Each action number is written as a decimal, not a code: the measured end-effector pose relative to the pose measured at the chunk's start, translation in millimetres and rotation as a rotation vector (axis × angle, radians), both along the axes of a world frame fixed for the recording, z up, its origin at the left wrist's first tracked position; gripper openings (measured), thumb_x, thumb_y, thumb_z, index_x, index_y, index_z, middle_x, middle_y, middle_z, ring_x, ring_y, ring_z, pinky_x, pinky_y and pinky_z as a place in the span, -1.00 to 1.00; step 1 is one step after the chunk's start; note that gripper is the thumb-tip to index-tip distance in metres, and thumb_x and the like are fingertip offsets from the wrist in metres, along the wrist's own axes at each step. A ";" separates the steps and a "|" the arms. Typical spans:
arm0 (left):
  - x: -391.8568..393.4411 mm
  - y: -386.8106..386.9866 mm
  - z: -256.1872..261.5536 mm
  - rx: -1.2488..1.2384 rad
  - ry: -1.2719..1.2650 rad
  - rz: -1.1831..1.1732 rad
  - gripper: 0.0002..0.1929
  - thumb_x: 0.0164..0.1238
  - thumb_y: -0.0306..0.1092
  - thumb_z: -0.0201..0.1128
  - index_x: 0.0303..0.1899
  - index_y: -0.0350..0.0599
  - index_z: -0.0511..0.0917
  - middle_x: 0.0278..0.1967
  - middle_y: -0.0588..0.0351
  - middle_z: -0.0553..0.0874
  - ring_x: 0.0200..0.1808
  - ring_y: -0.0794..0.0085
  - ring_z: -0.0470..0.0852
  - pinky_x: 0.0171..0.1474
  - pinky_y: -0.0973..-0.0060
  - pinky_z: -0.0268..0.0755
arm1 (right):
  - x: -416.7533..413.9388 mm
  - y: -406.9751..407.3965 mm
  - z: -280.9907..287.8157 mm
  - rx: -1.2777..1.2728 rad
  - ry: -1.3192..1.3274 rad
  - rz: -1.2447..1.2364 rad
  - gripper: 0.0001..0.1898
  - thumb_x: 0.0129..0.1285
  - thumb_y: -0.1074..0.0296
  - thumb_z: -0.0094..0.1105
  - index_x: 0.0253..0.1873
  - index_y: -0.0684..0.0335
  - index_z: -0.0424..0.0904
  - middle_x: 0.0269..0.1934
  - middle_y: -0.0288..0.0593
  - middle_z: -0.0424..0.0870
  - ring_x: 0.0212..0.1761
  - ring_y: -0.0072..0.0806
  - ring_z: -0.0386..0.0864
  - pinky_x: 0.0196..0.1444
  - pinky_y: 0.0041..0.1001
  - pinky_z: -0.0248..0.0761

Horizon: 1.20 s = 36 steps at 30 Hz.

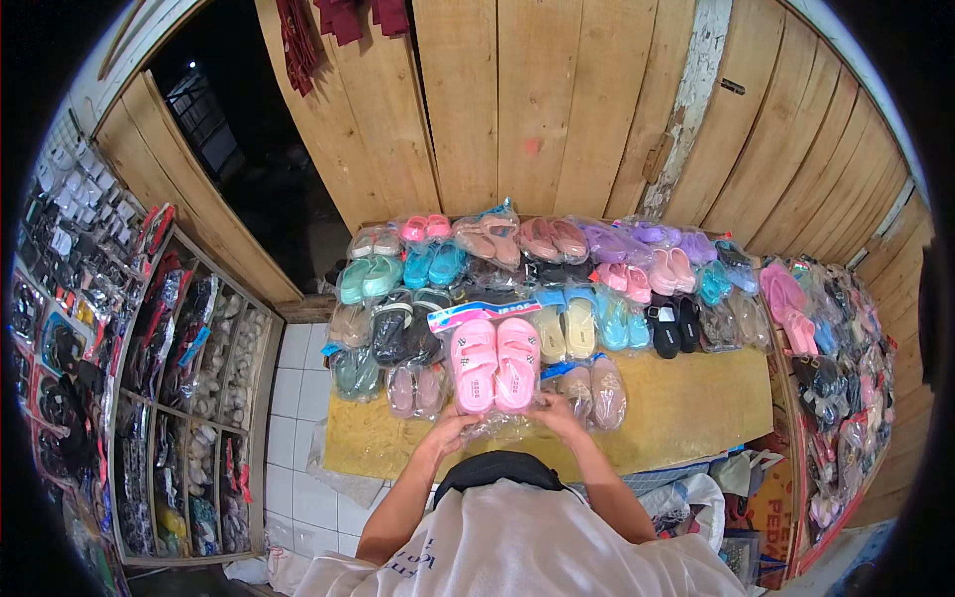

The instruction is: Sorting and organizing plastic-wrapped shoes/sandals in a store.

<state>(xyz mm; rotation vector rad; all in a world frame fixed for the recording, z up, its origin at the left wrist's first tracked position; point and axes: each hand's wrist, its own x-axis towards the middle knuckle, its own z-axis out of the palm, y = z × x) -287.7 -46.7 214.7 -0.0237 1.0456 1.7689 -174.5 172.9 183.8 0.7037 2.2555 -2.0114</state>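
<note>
A pair of pink two-strap sandals in a clear plastic bag is held up in front of me, soles showing between small checkered patches. My left hand grips the bag's lower left edge and my right hand its lower right edge. Behind the bag, rows of wrapped footwear lie on a yellow table. Mauve slip-ons lie to the left of the held pair, and beige-pink shoes to the right. Black sandals and cream slides with blue straps are partly behind it.
On the left stands a wooden shelf packed with wrapped footwear. Another rack of footwear rises at the right. A plank wall is behind the table, with a dark doorway at its left. A white sack sits below the table's right side.
</note>
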 end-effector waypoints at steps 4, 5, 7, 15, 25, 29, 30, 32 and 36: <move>2.7 -0.2 3.5 -0.177 0.329 -0.014 -0.59 0.15 -0.54 0.32 0.08 -0.22 0.52 -0.03 0.09 0.64 -0.01 0.43 0.60 0.11 0.48 0.40 | -13.3 -18.6 56.9 -0.055 -0.304 -0.159 -0.59 0.14 0.39 0.23 0.10 0.39 0.49 -0.12 -0.13 0.62 -0.17 -0.39 0.57 -0.08 -0.31 0.50; 5.8 8.4 9.7 -0.196 0.393 -0.009 -0.58 0.14 -0.52 0.34 0.08 -0.22 0.52 -0.03 0.10 0.64 -0.01 0.45 0.59 0.12 0.49 0.39 | -11.4 -12.1 40.8 -0.054 -0.300 -0.172 -0.59 0.14 0.39 0.23 0.10 0.39 0.49 -0.12 -0.13 0.62 -0.17 -0.39 0.57 -0.08 -0.31 0.50; 10.2 21.2 6.3 -0.192 0.417 0.004 -0.60 0.14 -0.55 0.34 0.06 -0.24 0.53 -0.03 0.13 0.64 0.01 0.48 0.57 0.11 0.48 0.40 | -12.1 1.4 -4.0 -0.852 -0.018 -0.256 -0.42 0.15 0.21 0.23 0.16 0.52 0.36 -0.01 0.19 0.51 0.14 -0.01 0.44 0.28 -0.17 0.29; 16.7 5.7 4.7 -0.256 0.600 -0.097 -0.55 0.11 -0.54 0.35 0.10 -0.22 0.51 0.00 0.11 0.63 0.07 0.43 0.54 0.14 0.44 0.38 | -28.0 -7.7 69.6 -1.151 -0.239 -0.347 -0.29 0.16 0.05 0.23 0.24 0.46 0.22 0.23 0.16 0.29 0.27 0.02 0.29 0.33 -0.18 0.23; 9.9 10.9 -35.8 -0.520 0.334 0.277 -0.60 0.23 -0.35 0.24 0.09 -0.24 0.44 -0.06 -0.01 0.60 -0.06 0.26 0.61 0.08 0.35 0.47 | -38.9 -12.6 37.4 -1.104 0.151 -0.355 -0.62 0.25 0.46 0.22 0.14 0.34 0.41 0.03 -0.13 0.56 0.06 -0.36 0.55 0.14 -0.37 0.43; -3.8 0.4 -62.8 -0.111 -0.191 0.234 -0.60 0.38 -0.17 0.07 0.16 -0.13 0.34 0.05 -0.08 0.55 0.07 0.16 0.56 0.12 0.16 0.42 | -39.5 -24.6 23.9 -1.073 0.217 -0.362 -0.61 0.24 0.51 0.20 0.16 0.29 0.40 0.05 -0.09 0.56 0.06 -0.32 0.55 0.08 -0.32 0.49; -6.2 0.7 -58.9 -0.112 -0.195 0.228 -0.60 0.38 -0.17 0.07 0.16 -0.13 0.34 0.05 -0.08 0.55 0.07 0.16 0.56 0.12 0.16 0.42 | -39.0 -25.9 20.4 -1.032 0.227 -0.440 -0.61 0.24 0.52 0.20 0.17 0.30 0.38 0.05 -0.08 0.55 0.07 -0.33 0.55 0.08 -0.32 0.49; -13.6 2.1 -50.6 0.147 -0.529 0.404 -0.56 0.41 -0.09 0.02 0.22 -0.08 0.29 0.08 -0.01 0.55 0.12 0.12 0.53 0.18 0.03 0.36 | -35.0 -25.0 14.4 -0.989 0.235 -0.522 -0.60 0.24 0.53 0.19 0.17 0.30 0.37 0.06 -0.08 0.54 0.08 -0.33 0.54 0.07 -0.31 0.50; 2.2 14.6 13.9 0.146 -0.465 0.293 -0.49 0.39 -0.04 0.06 0.26 -0.07 0.26 0.09 -0.01 0.54 0.15 0.10 0.50 0.22 -0.09 0.26 | -19.9 -16.6 -5.8 -0.964 0.192 -0.470 -0.51 0.24 0.54 0.19 0.26 0.28 0.27 0.11 -0.08 0.50 0.10 -0.32 0.52 0.08 -0.31 0.49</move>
